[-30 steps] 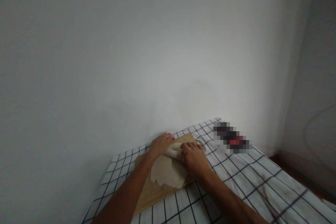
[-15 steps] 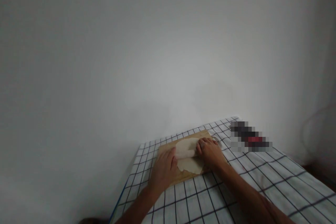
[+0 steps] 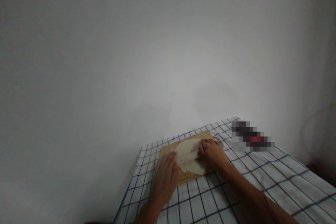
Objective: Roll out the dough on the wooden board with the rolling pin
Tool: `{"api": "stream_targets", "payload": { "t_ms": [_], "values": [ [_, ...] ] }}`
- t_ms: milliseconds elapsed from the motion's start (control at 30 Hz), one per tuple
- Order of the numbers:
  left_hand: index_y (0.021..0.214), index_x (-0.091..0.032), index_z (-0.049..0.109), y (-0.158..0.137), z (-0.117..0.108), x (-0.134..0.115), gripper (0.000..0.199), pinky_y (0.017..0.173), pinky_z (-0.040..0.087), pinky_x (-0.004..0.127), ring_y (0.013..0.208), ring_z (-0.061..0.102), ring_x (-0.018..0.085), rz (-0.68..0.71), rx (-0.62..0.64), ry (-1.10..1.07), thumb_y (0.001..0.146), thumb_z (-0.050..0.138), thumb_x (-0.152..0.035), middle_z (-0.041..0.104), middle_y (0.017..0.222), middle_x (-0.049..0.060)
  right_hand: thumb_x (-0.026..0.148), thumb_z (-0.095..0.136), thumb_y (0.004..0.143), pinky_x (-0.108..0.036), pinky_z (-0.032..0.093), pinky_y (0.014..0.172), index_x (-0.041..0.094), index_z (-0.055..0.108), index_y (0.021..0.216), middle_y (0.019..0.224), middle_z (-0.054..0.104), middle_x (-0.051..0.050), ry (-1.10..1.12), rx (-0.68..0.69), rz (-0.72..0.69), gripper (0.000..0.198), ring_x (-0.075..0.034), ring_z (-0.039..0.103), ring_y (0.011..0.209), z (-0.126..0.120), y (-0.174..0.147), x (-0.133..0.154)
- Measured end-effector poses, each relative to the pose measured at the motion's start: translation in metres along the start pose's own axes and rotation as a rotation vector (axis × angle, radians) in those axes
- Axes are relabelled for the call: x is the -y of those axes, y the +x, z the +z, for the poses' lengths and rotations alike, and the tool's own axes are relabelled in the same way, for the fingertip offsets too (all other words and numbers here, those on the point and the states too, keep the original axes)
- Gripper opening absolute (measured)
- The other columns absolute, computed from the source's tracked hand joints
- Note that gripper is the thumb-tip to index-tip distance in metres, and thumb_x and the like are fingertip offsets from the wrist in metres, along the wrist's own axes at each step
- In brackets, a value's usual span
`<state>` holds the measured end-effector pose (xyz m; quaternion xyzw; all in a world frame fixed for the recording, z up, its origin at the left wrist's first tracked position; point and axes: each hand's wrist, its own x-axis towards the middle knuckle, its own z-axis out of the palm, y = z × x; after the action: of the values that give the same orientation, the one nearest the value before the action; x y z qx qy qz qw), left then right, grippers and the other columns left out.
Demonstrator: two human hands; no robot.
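A pale rolling pin [image 3: 188,158] lies across a flat, thin sheet of dough [image 3: 195,167] with a ragged near edge. Under the dough is a wooden board [image 3: 166,149]. My left hand [image 3: 165,176] rests on the pin's left end, its fingers stretched out and close together. At the other end, my right hand [image 3: 213,153] has its fingers curled over the pin. Both ends of the pin are hidden beneath my hands.
A white tablecloth with dark grid lines [image 3: 194,199] covers the table, which stands against a pale wall [image 3: 157,59]. A blurred-out dark and red item [image 3: 253,138] lies at the back right. Just behind my right hand, a rounded edge of something [image 3: 218,140] shows.
The rolling pin and both hands have shifted slightly toward me over the dough. My left hand's fingers look straighter. The whole view has moved a little.
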<state>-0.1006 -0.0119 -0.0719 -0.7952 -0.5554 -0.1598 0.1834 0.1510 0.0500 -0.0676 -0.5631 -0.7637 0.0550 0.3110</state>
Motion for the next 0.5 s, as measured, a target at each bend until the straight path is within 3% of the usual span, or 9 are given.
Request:
{"api": "stream_targets", "payload": {
  "t_ms": [133, 233, 400, 500],
  "values": [
    [0.140, -0.019, 0.057, 0.048, 0.012, 0.014, 0.048, 0.117, 0.038, 0.049, 0.131, 0.058, 0.024, -0.012, 0.049, -0.035, 0.106, 0.024, -0.030, 0.065, 0.138, 0.010, 0.030, 0.034, 0.104, -0.035, 0.037, 0.100, 0.018, 0.069, 0.104, 0.114, 0.071, -0.011, 0.008, 0.004, -0.013, 0.037, -0.022, 0.061, 0.111, -0.002, -0.001, 0.001],
    [0.136, -0.024, 0.060, 0.084, 0.026, 0.025, 0.048, 0.114, 0.041, 0.043, 0.128, 0.060, 0.021, -0.036, 0.130, -0.054, 0.106, 0.023, -0.029, 0.067, 0.135, 0.007, 0.030, 0.036, 0.104, -0.035, 0.037, 0.101, 0.017, 0.070, 0.107, 0.114, 0.071, -0.011, 0.014, 0.000, -0.023, 0.036, -0.022, 0.061, 0.112, -0.004, -0.002, 0.004],
    [0.128, -0.024, 0.063, 0.136, 0.058, 0.043, 0.039, 0.109, 0.042, 0.032, 0.127, 0.058, 0.019, 0.176, 0.228, -0.060, 0.100, 0.035, -0.021, 0.066, 0.134, 0.005, 0.032, 0.042, 0.101, -0.036, 0.038, 0.100, 0.018, 0.070, 0.103, 0.110, 0.072, -0.009, 0.007, -0.013, 0.001, 0.031, -0.024, 0.062, 0.109, -0.005, 0.000, 0.009],
    [0.110, -0.023, 0.067, 0.165, 0.068, 0.041, 0.034, 0.100, 0.045, 0.029, 0.118, 0.061, 0.019, 0.187, 0.319, -0.080, 0.100, 0.035, -0.023, 0.069, 0.123, 0.006, 0.034, 0.047, 0.099, -0.037, 0.039, 0.101, 0.019, 0.070, 0.106, 0.113, 0.071, -0.009, 0.012, -0.024, 0.014, 0.028, -0.024, 0.062, 0.111, -0.003, 0.001, 0.010]
  ]
}}
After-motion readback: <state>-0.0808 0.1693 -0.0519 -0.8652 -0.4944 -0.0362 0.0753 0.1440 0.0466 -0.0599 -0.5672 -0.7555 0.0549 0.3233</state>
